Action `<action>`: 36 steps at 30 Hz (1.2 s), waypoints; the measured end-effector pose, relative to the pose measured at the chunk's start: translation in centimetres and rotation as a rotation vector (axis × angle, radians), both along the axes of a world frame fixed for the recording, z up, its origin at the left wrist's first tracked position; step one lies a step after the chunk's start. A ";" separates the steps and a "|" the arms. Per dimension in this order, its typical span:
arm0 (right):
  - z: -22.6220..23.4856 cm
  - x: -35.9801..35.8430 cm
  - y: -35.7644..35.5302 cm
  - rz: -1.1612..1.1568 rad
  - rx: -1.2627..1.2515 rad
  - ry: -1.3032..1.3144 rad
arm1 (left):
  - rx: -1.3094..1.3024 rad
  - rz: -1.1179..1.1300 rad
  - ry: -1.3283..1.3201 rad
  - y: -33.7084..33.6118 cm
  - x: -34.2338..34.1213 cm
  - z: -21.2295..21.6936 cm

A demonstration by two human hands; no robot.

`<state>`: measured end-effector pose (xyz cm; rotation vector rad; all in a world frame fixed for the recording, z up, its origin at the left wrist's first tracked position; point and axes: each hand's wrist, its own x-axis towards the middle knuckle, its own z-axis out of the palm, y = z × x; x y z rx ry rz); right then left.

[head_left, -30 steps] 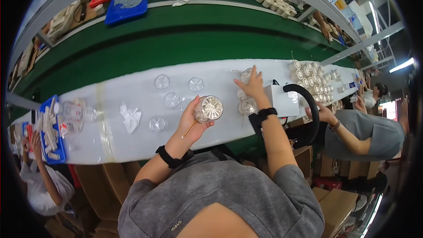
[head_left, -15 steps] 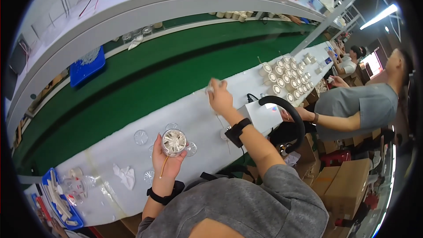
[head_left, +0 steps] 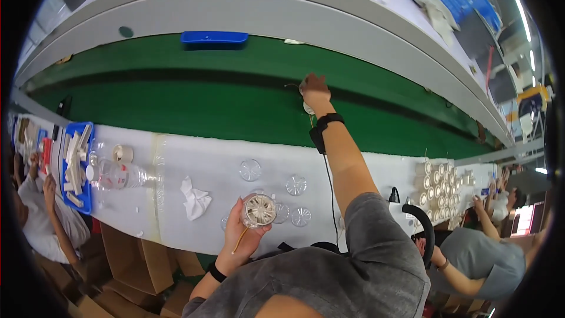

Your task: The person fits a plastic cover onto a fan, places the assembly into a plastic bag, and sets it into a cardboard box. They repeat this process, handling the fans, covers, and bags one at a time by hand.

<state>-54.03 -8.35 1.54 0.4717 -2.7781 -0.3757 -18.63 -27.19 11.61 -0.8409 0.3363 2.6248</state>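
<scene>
The left hand (head_left: 244, 237) is closed around a small round fan-like part (head_left: 259, 210), fingers curled under it and the thumb along its near side. The part is a short clear cylinder with pale blades inside; its round face points up toward the camera, and being round it has no clear long axis. It sits above the near edge of the white bench (head_left: 194, 159), left of centre.

The right hand (head_left: 314, 88) reaches far across the green conveyor belt (head_left: 176, 106), its arm stretched out straight. Its fingers rest on a small pale round piece (head_left: 308, 108) lying on the belt; whether they are closed on it I cannot tell (the hand covers most of it).

On the bench near the held part lie clear round discs: I count five, among them one (head_left: 250, 169) to the far side, one (head_left: 296, 185) to the right, and one (head_left: 301, 217) nearer. One crumpled white tissue (head_left: 194, 198) lies to the left of them. Farther left are one clear plastic bottle (head_left: 118, 175) on its side, pointing left-right, one roll of tape (head_left: 122, 153), and one blue tray (head_left: 79, 165) filled with pale pieces. A second blue tray (head_left: 214, 37) sits on the far side of the belt. At the right, a cluster of pale round parts (head_left: 438, 179) (too many and too small to count) stands on the bench.
</scene>
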 end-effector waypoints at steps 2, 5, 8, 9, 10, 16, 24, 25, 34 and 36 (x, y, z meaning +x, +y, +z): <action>3.9 3.4 -4.1 -0.306 -0.368 -0.435 | -0.010 0.076 0.007 -1.2 0.6 -0.7; 10.0 8.1 -3.3 0.186 -0.545 -0.459 | -0.010 0.063 0.102 -1.4 -0.8 -0.7; 17.0 16.8 -4.9 0.889 -0.654 -0.874 | -0.020 0.091 0.098 -0.7 -2.8 -0.9; 18.0 19.6 -5.4 0.900 -0.611 -0.901 | -0.024 0.110 0.076 -0.6 -3.2 -0.8; 18.6 21.1 -5.4 0.903 -0.563 -0.909 | 0.001 0.089 0.125 -0.3 -3.9 -0.5; 15.0 19.3 -5.1 0.680 -0.764 -0.811 | 0.092 0.064 0.214 0.4 -3.0 0.6; 4.7 8.8 -5.3 0.332 -0.096 -0.051 | -0.147 -0.049 0.161 -0.4 3.4 -0.4; 4.8 8.9 -5.0 0.330 -0.107 0.005 | -0.160 -0.036 0.191 -0.7 3.7 -0.5; 16.0 26.9 5.8 -0.212 -0.052 -0.706 | -0.442 -0.118 0.319 -1.4 5.1 -1.7; 12.4 32.3 9.9 -0.321 0.046 -0.749 | -0.410 -0.186 0.349 -0.3 4.1 -1.8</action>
